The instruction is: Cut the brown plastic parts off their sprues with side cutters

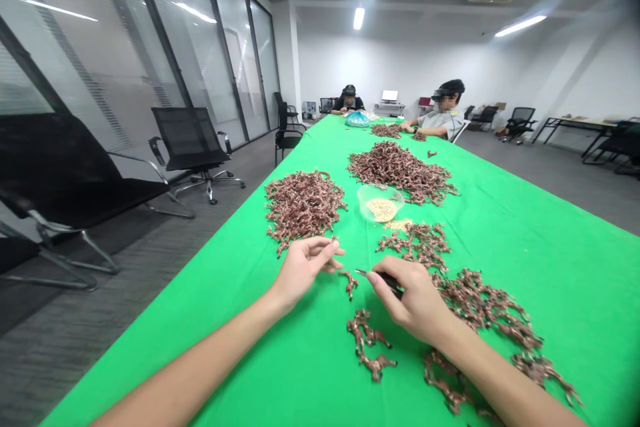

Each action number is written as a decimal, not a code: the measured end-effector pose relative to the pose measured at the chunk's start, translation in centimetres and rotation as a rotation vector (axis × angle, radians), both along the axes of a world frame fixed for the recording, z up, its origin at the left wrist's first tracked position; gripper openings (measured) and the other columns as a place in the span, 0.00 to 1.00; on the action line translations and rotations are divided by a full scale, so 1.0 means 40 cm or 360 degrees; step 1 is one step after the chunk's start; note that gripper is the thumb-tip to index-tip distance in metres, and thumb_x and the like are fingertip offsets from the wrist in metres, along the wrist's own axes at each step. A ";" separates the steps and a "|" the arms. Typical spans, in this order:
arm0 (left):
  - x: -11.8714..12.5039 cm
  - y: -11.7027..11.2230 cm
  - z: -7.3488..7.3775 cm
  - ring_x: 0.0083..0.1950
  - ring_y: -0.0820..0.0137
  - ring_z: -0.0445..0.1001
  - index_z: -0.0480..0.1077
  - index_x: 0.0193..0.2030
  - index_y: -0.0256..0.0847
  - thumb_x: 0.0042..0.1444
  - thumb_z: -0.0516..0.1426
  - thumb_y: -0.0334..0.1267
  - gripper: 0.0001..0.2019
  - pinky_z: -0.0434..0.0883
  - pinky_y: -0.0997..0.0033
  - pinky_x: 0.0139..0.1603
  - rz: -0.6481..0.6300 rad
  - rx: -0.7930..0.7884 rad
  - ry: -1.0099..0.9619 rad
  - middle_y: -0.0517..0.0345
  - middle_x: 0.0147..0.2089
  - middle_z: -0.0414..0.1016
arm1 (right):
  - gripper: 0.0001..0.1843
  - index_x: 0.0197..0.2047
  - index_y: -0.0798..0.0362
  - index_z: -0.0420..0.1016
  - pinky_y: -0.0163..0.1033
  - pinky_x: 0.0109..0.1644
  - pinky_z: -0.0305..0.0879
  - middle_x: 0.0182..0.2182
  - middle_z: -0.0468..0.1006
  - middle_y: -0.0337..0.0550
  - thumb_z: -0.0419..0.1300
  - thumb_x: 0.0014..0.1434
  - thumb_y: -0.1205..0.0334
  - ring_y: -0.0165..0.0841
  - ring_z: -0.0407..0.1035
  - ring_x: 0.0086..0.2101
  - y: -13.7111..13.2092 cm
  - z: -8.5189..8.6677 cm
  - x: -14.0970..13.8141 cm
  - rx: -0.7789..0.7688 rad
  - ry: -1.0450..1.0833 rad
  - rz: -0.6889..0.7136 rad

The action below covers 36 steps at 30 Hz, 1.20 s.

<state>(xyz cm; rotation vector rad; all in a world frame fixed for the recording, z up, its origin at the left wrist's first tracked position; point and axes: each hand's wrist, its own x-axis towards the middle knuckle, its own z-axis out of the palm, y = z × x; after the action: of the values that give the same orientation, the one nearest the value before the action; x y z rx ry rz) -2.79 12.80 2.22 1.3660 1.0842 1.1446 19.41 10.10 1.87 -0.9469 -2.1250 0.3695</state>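
1. The head camera looks from above the near end of the green table (280, 367), facing 12 o'clock along its length and tipped slightly downward.
2. Closest to the lens, the left hand (310, 263) reaches in from 8 o'clock and the right hand (407, 293) from 4.
3. The view spreads wide, taking in the glass partition (165, 33) at 10 o'clock and the distant back wall (340, 53) at 12.

Ceiling lights (359, 19) flare brightly above the green table (310, 340); glass panels (165, 40) left of it catch streaks, its far end soft.
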 end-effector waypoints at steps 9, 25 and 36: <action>-0.003 0.011 -0.012 0.42 0.61 0.82 0.70 0.42 0.32 0.58 0.63 0.45 0.16 0.79 0.62 0.44 0.0124 -0.0147 -0.0212 0.40 0.46 0.81 | 0.13 0.34 0.54 0.70 0.36 0.32 0.53 0.25 0.68 0.37 0.54 0.69 0.58 0.29 0.61 0.26 -0.001 0.004 -0.001 -0.0004 -0.0043 0.0046; 0.005 -0.016 -0.025 0.34 0.64 0.80 0.73 0.36 0.37 0.56 0.63 0.47 0.13 0.75 0.65 0.38 -0.0013 0.0277 0.0493 0.51 0.35 0.82 | 0.13 0.34 0.54 0.70 0.37 0.32 0.53 0.26 0.69 0.38 0.54 0.69 0.58 0.30 0.62 0.26 0.001 0.008 0.009 -0.0017 -0.0118 0.0074; -0.114 0.252 0.151 0.59 0.54 0.72 0.77 0.51 0.40 0.55 0.62 0.50 0.20 0.63 0.52 0.63 0.0613 0.0813 0.1435 0.46 0.57 0.77 | 0.14 0.34 0.53 0.71 0.37 0.32 0.54 0.26 0.69 0.39 0.53 0.70 0.57 0.31 0.62 0.27 0.004 0.012 0.019 0.0018 -0.0082 0.0061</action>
<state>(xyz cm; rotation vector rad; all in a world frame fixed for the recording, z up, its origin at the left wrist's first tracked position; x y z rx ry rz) -7.35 22.87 8.25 2.2580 1.8275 1.1294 20.18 10.28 2.34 -0.9193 -2.1923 0.3558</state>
